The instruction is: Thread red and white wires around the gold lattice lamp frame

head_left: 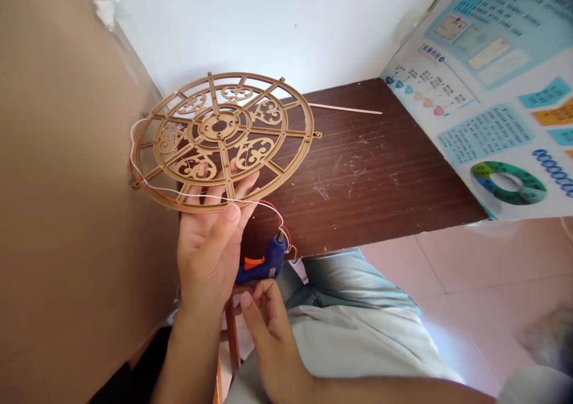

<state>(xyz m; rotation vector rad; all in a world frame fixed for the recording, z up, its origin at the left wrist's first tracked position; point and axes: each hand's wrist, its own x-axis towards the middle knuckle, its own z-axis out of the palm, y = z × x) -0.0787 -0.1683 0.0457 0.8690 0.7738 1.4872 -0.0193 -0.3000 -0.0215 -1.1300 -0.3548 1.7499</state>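
My left hand (210, 249) grips the near rim of a round, gold-brown openwork frame (286, 134), thumb on top and fingers underneath. The frame has spokes, rings and scrolled ornaments, and is held tilted above the table. A thin white and red wire (203, 195) runs along its left and near rim, then hangs down past the right side of my hand. Below that lies a blue hot glue gun (273, 258) with an orange trigger, its handle partly behind my left wrist. My right hand (271, 332) is just under the gun, fingers curled in; what they hold, if anything, is hidden.
Beneath the frame is a dark brown wooden table (358, 171) with glue strands on it. A thin strip (349, 109) lies near its back edge. A brown panel (80, 153) stands close on the left, a white wall behind, and a printed board (492, 93) on the right.
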